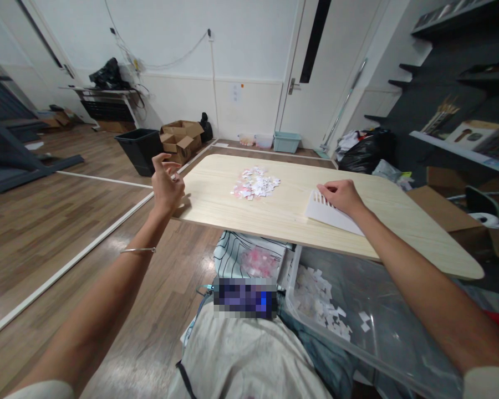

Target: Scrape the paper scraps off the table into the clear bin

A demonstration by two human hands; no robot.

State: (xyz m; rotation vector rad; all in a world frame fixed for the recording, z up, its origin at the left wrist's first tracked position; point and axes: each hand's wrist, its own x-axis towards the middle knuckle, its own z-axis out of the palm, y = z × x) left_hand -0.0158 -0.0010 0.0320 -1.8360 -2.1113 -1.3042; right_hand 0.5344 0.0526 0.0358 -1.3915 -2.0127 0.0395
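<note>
My right hand (341, 195) is closed in a pinch at the far edge of a white sheet (330, 215) with a row of narrow slots or strips; its fingertips partly cover that edge. The sheet lies on the pale wooden table (216, 213). My left hand (166, 185) is raised by the table's left edge, fingers bent but apart, nothing visible in them. Between my hands, nearer the table's far side, spreads a pile of small white paper pieces and pinkish bits (258, 184).
Below the table's near edge on the right sits a clear plastic bin (382, 293) with loose white pieces. A bag of pink bits (258, 261) and a blurred-out device (245, 298) are by my lap. Black bin (139, 149) and cardboard boxes (181, 138) stand beyond.
</note>
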